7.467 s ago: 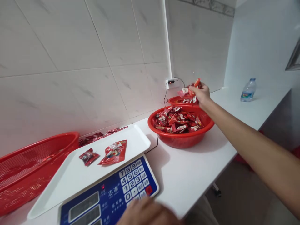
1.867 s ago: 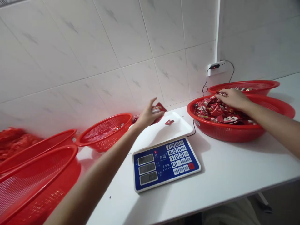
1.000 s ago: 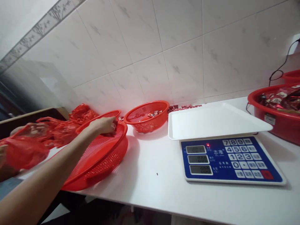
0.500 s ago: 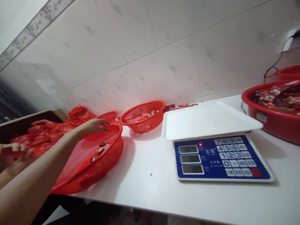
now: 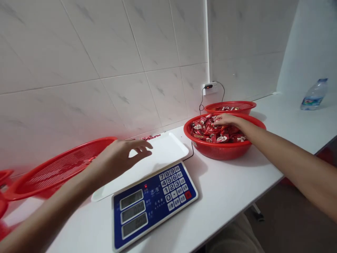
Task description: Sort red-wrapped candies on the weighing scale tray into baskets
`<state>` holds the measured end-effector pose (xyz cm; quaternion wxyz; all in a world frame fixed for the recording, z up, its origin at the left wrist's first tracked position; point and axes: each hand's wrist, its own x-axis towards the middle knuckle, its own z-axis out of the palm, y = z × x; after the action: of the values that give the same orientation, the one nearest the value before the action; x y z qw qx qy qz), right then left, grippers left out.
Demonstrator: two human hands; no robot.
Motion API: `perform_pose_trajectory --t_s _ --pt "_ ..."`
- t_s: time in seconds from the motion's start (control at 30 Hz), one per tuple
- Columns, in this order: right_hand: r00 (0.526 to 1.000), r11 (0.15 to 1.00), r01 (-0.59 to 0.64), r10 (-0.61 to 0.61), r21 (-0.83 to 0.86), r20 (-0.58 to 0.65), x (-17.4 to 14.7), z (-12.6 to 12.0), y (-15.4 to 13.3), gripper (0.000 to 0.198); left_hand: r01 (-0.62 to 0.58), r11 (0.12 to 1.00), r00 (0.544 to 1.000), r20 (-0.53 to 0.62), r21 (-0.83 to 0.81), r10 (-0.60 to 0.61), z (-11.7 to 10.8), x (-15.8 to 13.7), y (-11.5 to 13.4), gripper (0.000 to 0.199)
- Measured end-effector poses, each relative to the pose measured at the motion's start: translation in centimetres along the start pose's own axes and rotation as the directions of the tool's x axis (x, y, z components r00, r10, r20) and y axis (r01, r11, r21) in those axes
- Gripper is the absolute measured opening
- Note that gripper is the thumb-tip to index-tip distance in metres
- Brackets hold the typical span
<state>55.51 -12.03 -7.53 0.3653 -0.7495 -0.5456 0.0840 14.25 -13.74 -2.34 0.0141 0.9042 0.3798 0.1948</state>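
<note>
Fingers (image 5: 140, 143) of the left hand (image 5: 116, 154) are curled and spread apart, palm turned down over the white tray (image 5: 168, 153); the pricing scale's blue panel (image 5: 154, 211) lies below them, toward the person. The right arm stretches far out, wrist bent, and the right hand (image 5: 228, 120) dips its fingertips among red snack packets (image 5: 222, 138) directly beneath, inside a perforated basket (image 5: 221, 151); whether they grip one, I cannot tell.

Packets (image 5: 222, 138) in a basket (image 5: 221, 151) right of the scale (image 5: 155, 207)
</note>
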Motion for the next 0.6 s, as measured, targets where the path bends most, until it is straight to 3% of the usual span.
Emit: perform_pose_trajectory --t_s 0.13,0.23,0.33,0.4,0.5,0.6 --pt "0.990 0.993 -0.115 0.117 0.029 -0.076 0.1 0.3 -0.9 0.023 -0.012 0.992 0.997 -0.076 -0.123 0.003 1.6 0.7 2.0 0.033" --pt "0.968 0.983 -0.147 0.166 0.108 -0.189 -0.2 -0.3 -1.3 0.025 0.004 0.990 0.993 -0.114 -0.138 -0.020 1.8 -0.2 1.7 0.032" --pt "0.960 0.967 -0.100 0.155 0.232 -0.231 -0.6 -0.6 -2.6 0.018 0.037 0.986 0.988 -0.141 -0.162 -0.060 1.4 -1.4 0.6 0.032" --pt "0.979 0.943 -0.034 0.097 0.331 -0.176 -1.1 -0.1 -4.4 0.013 0.080 0.980 0.983 -0.148 -0.184 -0.108 1.0 -1.8 0.1 0.034" --pt "0.997 0.883 0.040 -0.066 0.467 0.040 -2.3 2.0 -8.7 0.014 0.125 0.956 0.977 -0.133 -0.265 -0.164 0.4 -1.1 0.0 0.044" --pt "0.928 0.842 0.053 -0.240 0.537 0.284 -4.3 5.3 -13.6 0.013 0.145 0.922 0.972 -0.122 -0.359 -0.200 0.5 0.3 0.2 0.055"
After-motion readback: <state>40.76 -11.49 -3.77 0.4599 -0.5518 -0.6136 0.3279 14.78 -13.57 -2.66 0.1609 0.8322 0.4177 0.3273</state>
